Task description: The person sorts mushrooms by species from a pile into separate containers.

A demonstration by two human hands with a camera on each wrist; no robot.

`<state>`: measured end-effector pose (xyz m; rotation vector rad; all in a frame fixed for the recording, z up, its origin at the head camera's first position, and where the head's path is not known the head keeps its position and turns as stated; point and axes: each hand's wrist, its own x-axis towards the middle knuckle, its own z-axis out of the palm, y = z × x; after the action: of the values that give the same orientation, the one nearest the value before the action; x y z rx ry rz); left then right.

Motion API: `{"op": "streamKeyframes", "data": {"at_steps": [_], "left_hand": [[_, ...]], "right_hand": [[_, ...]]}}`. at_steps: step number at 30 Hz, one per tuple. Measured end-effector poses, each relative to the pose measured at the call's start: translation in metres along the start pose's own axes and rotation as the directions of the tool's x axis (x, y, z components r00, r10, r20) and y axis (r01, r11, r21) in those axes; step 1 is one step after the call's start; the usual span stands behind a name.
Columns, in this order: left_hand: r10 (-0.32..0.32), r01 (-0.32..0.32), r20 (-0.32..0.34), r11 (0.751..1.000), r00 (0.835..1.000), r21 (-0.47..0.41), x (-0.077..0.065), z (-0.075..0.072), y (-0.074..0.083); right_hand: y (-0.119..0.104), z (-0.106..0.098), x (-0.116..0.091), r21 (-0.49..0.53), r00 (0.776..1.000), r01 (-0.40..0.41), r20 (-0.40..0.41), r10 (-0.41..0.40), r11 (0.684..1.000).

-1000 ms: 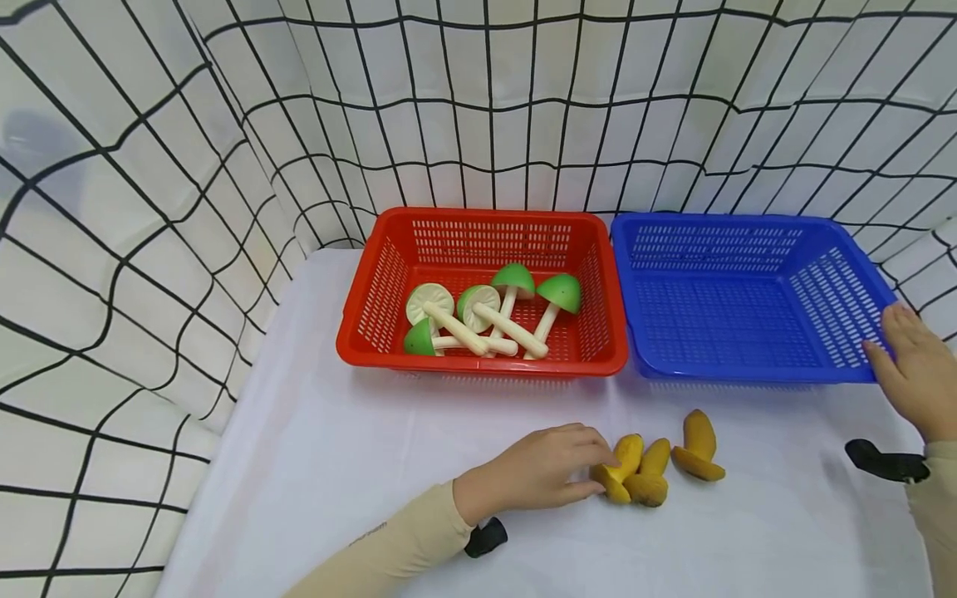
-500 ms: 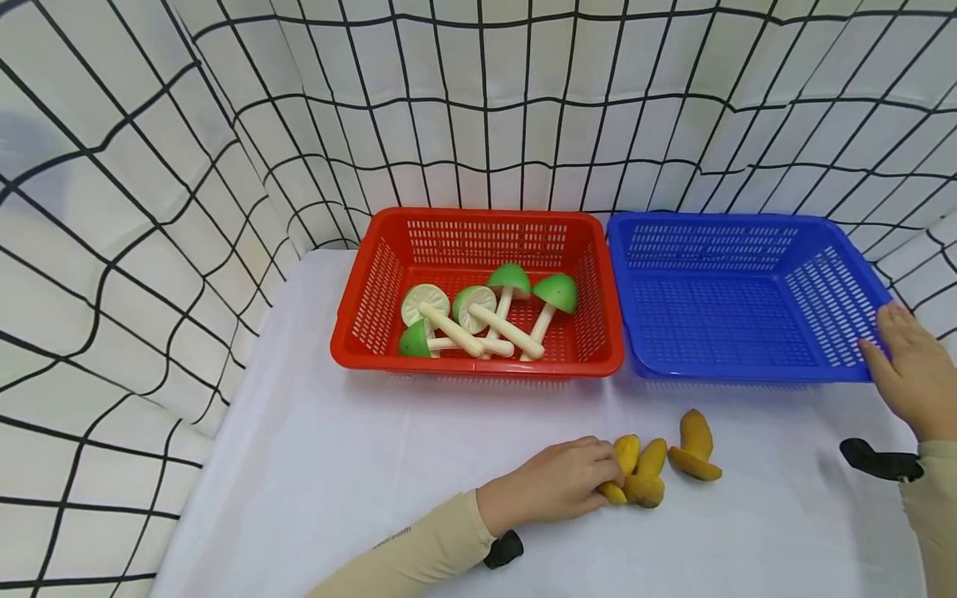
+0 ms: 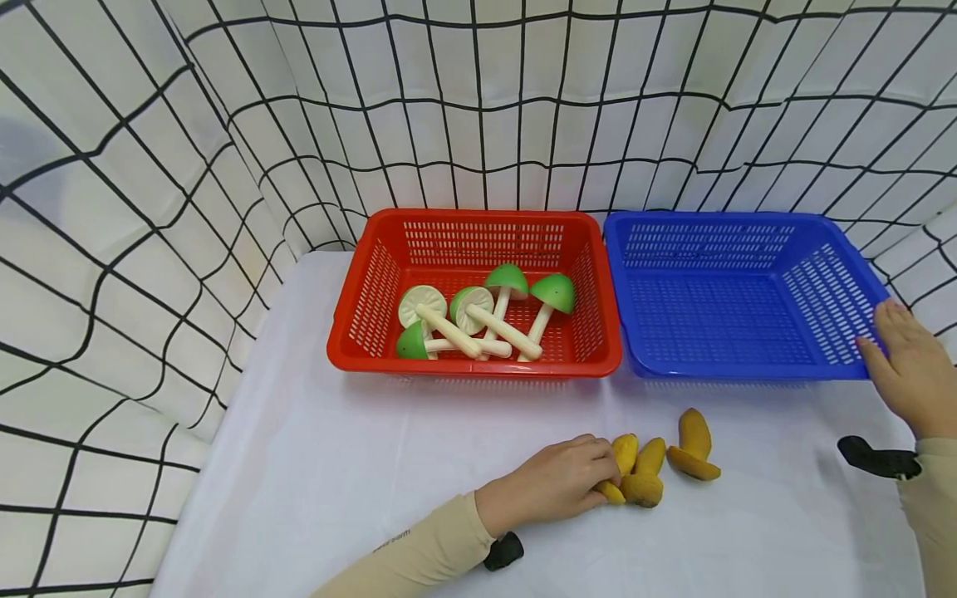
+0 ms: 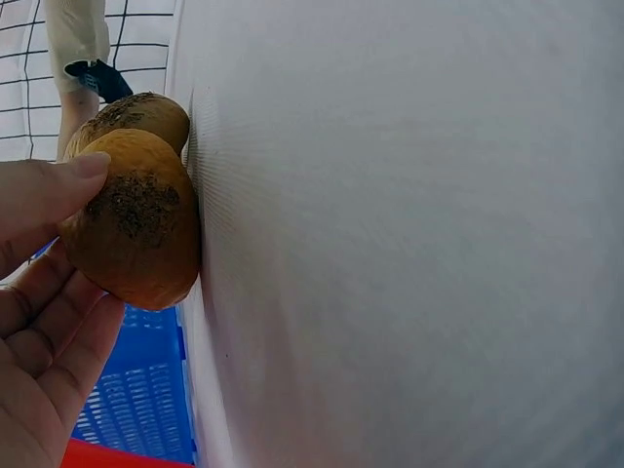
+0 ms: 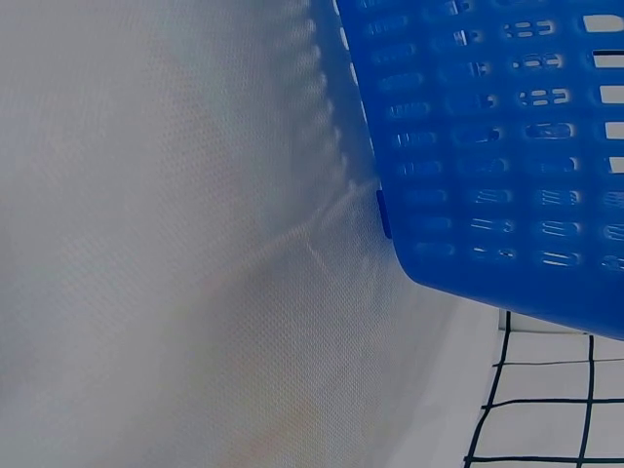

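My left hand [image 3: 562, 480] pinches the leftmost yellow-brown toy mushroom [image 3: 613, 493] on the white cloth, hiding part of it. In the left wrist view, the thumb lies across one side of that mushroom [image 4: 136, 229], with dark specks on its cap, and fingers [image 4: 83, 346] are at its other side. A second yellow-brown mushroom [image 3: 645, 480] lies against it, and a third mushroom [image 3: 693, 448] lies a little to the right. My right hand [image 3: 914, 365] rests on the right rim near the front corner of the blue basket [image 3: 718, 370], fingers extended, thumb spread.
Left of the blue basket stands a red basket [image 3: 478, 365] holding several green-capped toy mushrooms [image 3: 553, 294]. Both baskets sit at the back of the cloth-covered table [image 3: 359, 448]. White walls with a black grid [image 3: 486, 108] rise behind and at the left.
My left hand has moved slightly right and its fingers have closed on the leftmost yellow-brown mushroom. My right hand stays on the blue basket. The head view has shifted slightly.
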<state>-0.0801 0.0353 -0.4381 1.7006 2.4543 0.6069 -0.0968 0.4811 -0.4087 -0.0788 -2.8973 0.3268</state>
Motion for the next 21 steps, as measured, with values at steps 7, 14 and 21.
{"op": "streamKeyframes", "data": {"at_steps": [7, 14, 21], "left_hand": [[0.003, -0.002, -0.018, 1.000, 1.000, 0.028, 0.0005, 0.0005, -0.0001], [0.000, 0.000, -0.013, 1.000, 1.000, 0.010, 0.0005, 0.0004, -0.0001], [0.015, -0.016, -0.023, 0.998, 1.000, -0.066, 0.0014, -0.0032, -0.0009]], "right_hand": [[-0.0006, -0.0003, 0.0000, -0.008, 1.000, -0.016, 0.012, 0.016, 1.000], [0.0000, 0.0001, -0.0008, -0.020, 0.999, -0.032, 0.027, 0.032, 0.999], [-0.0005, 0.0010, -0.0010, -0.023, 0.999, -0.032, 0.019, 0.033, 0.999]]}}
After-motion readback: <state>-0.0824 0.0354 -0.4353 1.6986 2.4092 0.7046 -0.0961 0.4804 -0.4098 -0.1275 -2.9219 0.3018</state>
